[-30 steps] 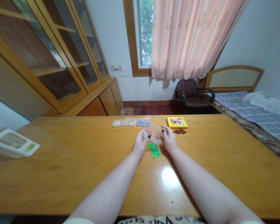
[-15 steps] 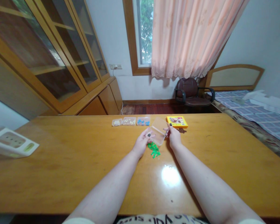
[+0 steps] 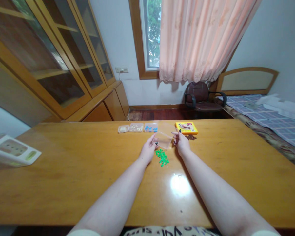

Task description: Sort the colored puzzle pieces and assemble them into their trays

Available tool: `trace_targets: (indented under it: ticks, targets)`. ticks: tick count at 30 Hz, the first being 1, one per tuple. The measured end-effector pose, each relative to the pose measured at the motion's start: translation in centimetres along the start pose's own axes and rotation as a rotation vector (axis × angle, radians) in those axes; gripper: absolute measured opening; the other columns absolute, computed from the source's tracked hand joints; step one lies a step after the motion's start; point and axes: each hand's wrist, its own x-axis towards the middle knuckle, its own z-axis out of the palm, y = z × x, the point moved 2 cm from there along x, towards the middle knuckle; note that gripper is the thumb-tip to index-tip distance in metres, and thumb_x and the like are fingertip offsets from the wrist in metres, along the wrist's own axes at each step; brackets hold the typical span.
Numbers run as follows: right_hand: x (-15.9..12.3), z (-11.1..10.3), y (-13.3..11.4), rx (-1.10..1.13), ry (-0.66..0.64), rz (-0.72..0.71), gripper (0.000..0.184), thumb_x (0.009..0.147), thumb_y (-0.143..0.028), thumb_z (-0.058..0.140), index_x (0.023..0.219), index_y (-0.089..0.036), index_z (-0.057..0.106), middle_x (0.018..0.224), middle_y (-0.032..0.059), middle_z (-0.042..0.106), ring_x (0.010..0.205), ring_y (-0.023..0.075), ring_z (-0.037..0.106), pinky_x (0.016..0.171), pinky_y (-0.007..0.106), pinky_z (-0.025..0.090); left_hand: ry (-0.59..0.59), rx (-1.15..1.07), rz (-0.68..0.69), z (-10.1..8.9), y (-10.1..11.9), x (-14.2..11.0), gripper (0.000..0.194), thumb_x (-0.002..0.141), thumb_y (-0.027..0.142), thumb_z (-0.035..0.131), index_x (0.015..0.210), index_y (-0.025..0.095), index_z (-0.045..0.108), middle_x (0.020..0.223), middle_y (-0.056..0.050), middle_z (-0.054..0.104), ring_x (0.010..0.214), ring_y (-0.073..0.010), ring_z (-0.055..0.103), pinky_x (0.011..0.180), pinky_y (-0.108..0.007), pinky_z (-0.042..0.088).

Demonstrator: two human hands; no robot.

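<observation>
Pinches clear container [image 3: 164, 141] left of yellow box [image 3: 188, 128] (print illegible) with left hand [image 3: 148, 150], half-curls right hand [image 3: 183, 144] by lid [image 3: 167, 127], grip unclear.

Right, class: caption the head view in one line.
Two bare hands, left and right, hold a clear plastic box above loose green pieces.

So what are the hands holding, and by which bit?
A clear plastic box: the left hand holds its left side. The right hand is by its right side; its hold can't be told.
</observation>
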Motion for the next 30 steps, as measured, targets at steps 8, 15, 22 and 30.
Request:
trace_targets:
  ticks: [8,15,22,30]
  targets:
    - [-1.1,0.9,0.1,-0.434,-0.166,-0.166,0.028,0.073,-0.041,0.055,0.081,-0.016,0.063,0.070,0.0021,0.063,0.061,0.0144,0.056,0.058,0.027,0.045,0.229,0.413,0.103,-2.5,-0.3,1.0,0.057,0.074,0.029,0.066,0.128,0.019,0.051,0.106,-0.012,0.065,0.095,-0.0218,0.061,0.091,-0.036,0.044]
    - [-1.7,1.4,-0.2,-0.795,-0.317,-0.369,0.023,0.081,-0.030,0.052,0.093,-0.016,0.067,0.093,0.0078,0.067,0.084,0.0175,0.060,0.080,0.033,0.046,0.238,1.069,0.209,-2.3,1.9,-0.3,0.040,0.079,0.036,0.058,0.116,0.020,0.061,0.106,-0.014,0.064,0.105,-0.0283,0.052,0.094,-0.041,0.036]
    - [-1.8,1.3,-0.3,-0.813,-0.274,-0.378,0.025,0.082,-0.031,0.052,0.095,-0.015,0.067,0.091,0.0075,0.066,0.079,0.0173,0.059,0.078,0.033,0.046,0.231,1.109,0.194,-2.0,1.7,-0.1,0.042,0.078,0.034,0.058,0.117,0.018,0.058,0.115,-0.014,0.060,0.110,-0.0287,0.050,0.096,-0.040,0.035]
    - [-2.0,1.3,-0.8,-0.836,-0.261,-0.374,0.027,0.081,-0.032,0.050,0.092,-0.014,0.067,0.086,0.0071,0.065,0.074,0.0170,0.057,0.073,0.032,0.045,0.235,1.014,0.195,-1.8,1.9,-0.6,0.029,0.078,0.029,0.057,0.105,0.021,0.064,0.108,-0.010,0.064,0.104,-0.0288,0.053,0.093,-0.042,0.037]
